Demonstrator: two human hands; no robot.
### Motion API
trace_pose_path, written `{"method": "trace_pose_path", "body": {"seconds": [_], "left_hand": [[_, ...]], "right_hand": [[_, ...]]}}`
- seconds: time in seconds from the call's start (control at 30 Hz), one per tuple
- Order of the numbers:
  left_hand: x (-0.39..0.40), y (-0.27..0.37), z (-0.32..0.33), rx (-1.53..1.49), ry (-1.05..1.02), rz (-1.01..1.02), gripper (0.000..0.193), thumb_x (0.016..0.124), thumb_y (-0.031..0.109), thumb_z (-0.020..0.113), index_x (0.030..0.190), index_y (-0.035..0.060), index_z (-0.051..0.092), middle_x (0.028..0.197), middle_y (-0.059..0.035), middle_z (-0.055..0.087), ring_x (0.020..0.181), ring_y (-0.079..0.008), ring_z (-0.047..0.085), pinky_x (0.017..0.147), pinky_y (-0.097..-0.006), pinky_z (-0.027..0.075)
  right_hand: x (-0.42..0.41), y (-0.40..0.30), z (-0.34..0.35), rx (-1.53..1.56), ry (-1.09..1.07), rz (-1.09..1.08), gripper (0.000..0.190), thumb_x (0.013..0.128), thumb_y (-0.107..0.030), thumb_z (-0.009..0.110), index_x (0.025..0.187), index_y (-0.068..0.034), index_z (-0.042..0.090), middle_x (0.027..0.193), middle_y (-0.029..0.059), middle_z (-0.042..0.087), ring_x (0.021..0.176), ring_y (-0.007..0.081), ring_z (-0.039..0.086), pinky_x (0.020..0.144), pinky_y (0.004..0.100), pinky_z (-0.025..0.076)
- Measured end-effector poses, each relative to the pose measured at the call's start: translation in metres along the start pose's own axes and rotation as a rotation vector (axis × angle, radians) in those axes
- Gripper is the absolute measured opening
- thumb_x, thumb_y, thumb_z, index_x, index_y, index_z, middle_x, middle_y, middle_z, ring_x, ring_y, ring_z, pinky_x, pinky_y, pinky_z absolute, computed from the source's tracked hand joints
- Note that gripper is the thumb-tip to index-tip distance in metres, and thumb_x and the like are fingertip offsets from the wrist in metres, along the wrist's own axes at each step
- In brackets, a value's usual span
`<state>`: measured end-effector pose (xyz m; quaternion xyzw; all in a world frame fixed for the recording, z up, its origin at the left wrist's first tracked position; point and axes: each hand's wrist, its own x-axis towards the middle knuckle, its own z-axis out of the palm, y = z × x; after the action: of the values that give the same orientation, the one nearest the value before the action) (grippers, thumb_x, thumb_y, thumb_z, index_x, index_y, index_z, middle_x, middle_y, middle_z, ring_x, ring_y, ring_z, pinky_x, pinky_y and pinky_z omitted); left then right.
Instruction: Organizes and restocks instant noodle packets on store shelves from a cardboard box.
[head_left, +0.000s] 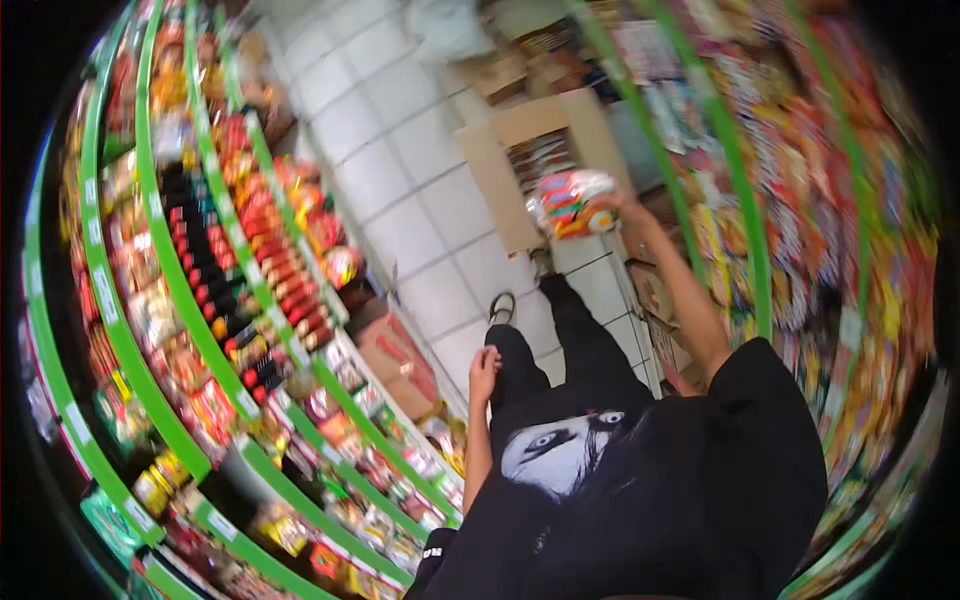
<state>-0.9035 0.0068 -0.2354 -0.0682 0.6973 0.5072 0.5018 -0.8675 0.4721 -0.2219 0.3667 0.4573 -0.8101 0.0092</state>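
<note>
My right hand (624, 208) grips a shiny red, white and orange plastic food packet (574, 204) that shows a picture of an egg. The packet is held over the near side of an opened cardboard box (488, 183) on the floor, its flaps spread outward. Rows of small reddish packs (541, 156) lie inside the box; the held packet hides part of them. My left hand (486, 363) hangs by my left thigh with its fingers loosely curled, and no object shows in it.
Shelves with green edges (174, 259) hold bottles and packets at left. Other shelves (750, 240) with colourful packets rise close at right. More cardboard boxes (499, 75) and a pale bag (448, 30) lie beyond the open box. A red-printed carton (397, 360) sits below the left shelves.
</note>
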Motion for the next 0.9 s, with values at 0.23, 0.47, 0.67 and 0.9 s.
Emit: {"method": "trace_pose_path", "body": {"seconds": [0.23, 0.47, 0.67, 0.9], "left_hand": [[0.012, 0.119, 0.063, -0.056, -0.783, 0.161, 0.054, 0.091, 0.047, 0.036, 0.127, 0.0078, 0.043, 0.112, -0.0098, 0.055, 0.103, -0.0188, 0.051, 0.087, -0.0338, 0.039], [-0.081, 0.066, 0.112, 0.413, -1.149, -0.138, 0.063, 0.087, 0.04, 0.052, 0.135, 0.0067, 0.028, 0.128, -0.0122, 0.045, 0.113, -0.0241, 0.048, 0.09, -0.0354, 0.043], [-0.173, -0.011, 0.156, 0.683, -1.432, 0.108, 0.047, 0.083, 0.021, 0.059, 0.122, 0.0001, 0.043, 0.104, -0.0089, 0.057, 0.088, -0.016, 0.056, 0.077, -0.0254, 0.045], [-0.28, -0.113, 0.225, 0.8, -1.503, 0.068, 0.037, 0.083, 0.014, 0.056, 0.117, 0.0001, 0.049, 0.109, -0.0078, 0.057, 0.096, -0.016, 0.053, 0.086, -0.0259, 0.041]], "right_hand": [[-0.228, 0.086, 0.081, 0.328, 0.081, -0.096, 0.038, 0.072, -0.017, 0.063, 0.105, -0.001, 0.052, 0.091, 0.01, 0.06, 0.077, 0.0165, 0.058, 0.067, 0.0252, 0.046], [-0.405, 0.244, 0.166, 0.8, 0.543, -0.287, 0.032, 0.073, -0.02, 0.063, 0.099, -0.002, 0.058, 0.084, 0.0076, 0.061, 0.07, 0.014, 0.057, 0.061, 0.0224, 0.046], [-0.473, 0.323, 0.194, 0.585, 1.121, -0.59, 0.06, 0.072, -0.019, 0.066, 0.124, -0.003, 0.04, 0.099, 0.0144, 0.056, 0.082, 0.0189, 0.057, 0.068, 0.0238, 0.046], [-0.624, 0.365, 0.203, 0.439, 1.409, -0.507, 0.087, 0.068, -0.034, 0.073, 0.132, -0.002, 0.025, 0.116, 0.0219, 0.042, 0.1, 0.0248, 0.049, 0.081, 0.0314, 0.044]]}}
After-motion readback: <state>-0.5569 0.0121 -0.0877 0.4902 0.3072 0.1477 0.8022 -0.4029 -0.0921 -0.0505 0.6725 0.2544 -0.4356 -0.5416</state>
